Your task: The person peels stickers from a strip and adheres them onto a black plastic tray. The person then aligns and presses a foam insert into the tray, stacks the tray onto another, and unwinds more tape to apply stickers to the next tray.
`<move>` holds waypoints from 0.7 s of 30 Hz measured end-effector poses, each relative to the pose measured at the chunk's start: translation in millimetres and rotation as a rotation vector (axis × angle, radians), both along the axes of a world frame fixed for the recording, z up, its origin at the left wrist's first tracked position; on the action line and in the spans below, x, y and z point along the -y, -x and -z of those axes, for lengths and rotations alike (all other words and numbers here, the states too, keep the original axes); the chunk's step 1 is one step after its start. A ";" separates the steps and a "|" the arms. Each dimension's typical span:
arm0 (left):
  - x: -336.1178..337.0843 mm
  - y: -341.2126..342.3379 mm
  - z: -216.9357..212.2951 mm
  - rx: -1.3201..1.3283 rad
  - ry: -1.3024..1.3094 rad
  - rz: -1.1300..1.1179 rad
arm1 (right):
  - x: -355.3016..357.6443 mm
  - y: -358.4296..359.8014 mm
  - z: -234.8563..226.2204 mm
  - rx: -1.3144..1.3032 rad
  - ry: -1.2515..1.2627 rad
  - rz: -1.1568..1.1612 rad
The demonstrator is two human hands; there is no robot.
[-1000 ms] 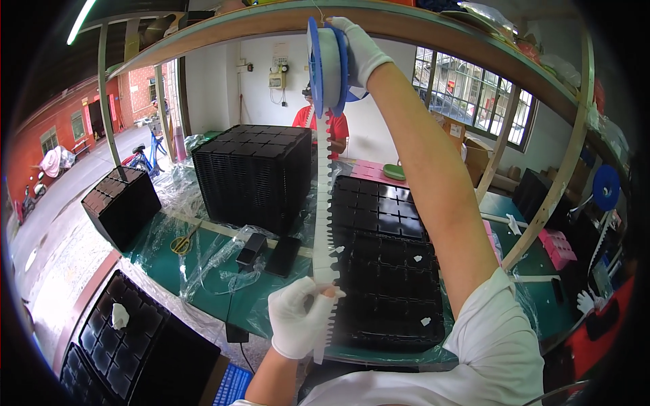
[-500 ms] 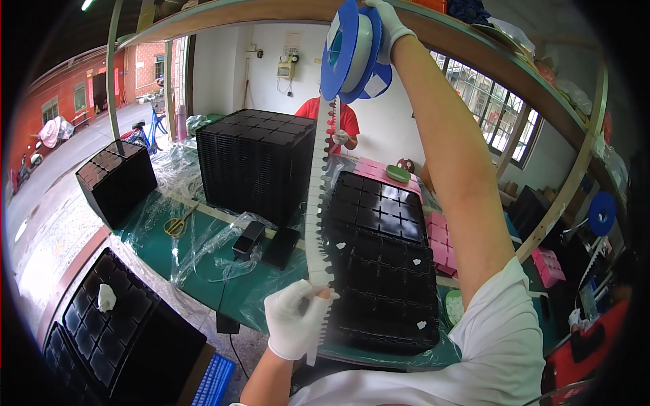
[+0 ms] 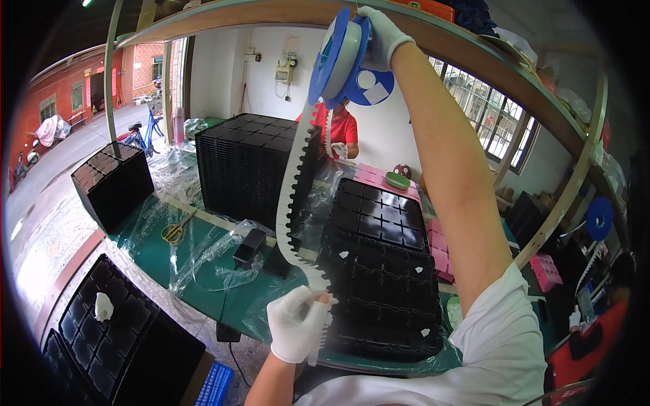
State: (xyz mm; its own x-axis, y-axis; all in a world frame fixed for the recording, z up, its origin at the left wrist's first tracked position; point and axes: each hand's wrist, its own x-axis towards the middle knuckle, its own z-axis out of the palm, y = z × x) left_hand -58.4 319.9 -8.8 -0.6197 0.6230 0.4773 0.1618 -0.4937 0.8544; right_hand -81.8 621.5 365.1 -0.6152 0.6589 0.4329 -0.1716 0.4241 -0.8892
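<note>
My left hand (image 3: 296, 325), in a white glove, pinches the lower part of a long white strip (image 3: 290, 196) with dark teeth along one edge. The strip bows in a slack curve up to a blue reel (image 3: 336, 57) with a pale core, hanging overhead below the wooden shelf. My gloved right hand (image 3: 384, 37) is raised to that reel, its fingers curled at the top of the rim; part of the grip is hidden. Right of the strip lie black compartmented trays (image 3: 379, 284), with several white scraps on them.
Tall black tray stacks (image 3: 254, 169) stand on the green table (image 3: 203, 287); others (image 3: 122, 338) are at the lower left. Gold-handled scissors (image 3: 175, 232), a dark box (image 3: 250, 247) and clear plastic lie around. A co-worker in red (image 3: 345, 132) is across the table. Pink trays (image 3: 440, 250) sit to the right.
The strip has gone from nearly straight to a slack curve bowing left. The reel has swung slightly left and down with my right hand. My left hand keeps its pinch.
</note>
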 end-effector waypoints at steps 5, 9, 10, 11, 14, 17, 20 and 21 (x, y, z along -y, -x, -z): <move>0.1 -4.8 4.6 0.153 0.028 0.100 | -26.6 -0.4 -4.1 0.080 0.097 0.062; -2.0 -2.3 5.8 0.194 0.027 0.145 | -25.1 3.2 -17.6 0.156 0.130 0.115; -1.2 -2.6 3.3 0.189 0.023 0.149 | -28.0 5.9 -15.8 0.152 0.126 0.119; 1.4 -2.6 0.4 0.239 0.014 0.167 | -36.2 15.8 -8.3 0.200 0.154 0.205; 7.0 -0.7 1.5 0.254 0.027 0.149 | -19.2 22.0 17.4 0.139 0.232 0.292; 6.5 1.7 8.6 0.213 0.058 0.137 | -16.8 13.4 17.5 0.141 0.223 0.288; 11.5 0.1 14.1 0.251 0.058 0.138 | -8.3 13.7 20.6 0.109 0.193 0.258; 12.9 -1.2 15.1 0.285 0.048 0.134 | -4.8 14.0 25.4 0.066 0.185 0.229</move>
State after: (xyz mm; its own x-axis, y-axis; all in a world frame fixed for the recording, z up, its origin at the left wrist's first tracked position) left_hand -57.2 307.0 -23.9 -0.6348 0.7260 0.2644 -0.1511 -0.4523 0.8790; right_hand -95.8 626.3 339.7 -0.4643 0.8478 0.2564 -0.0295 0.2746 -0.9611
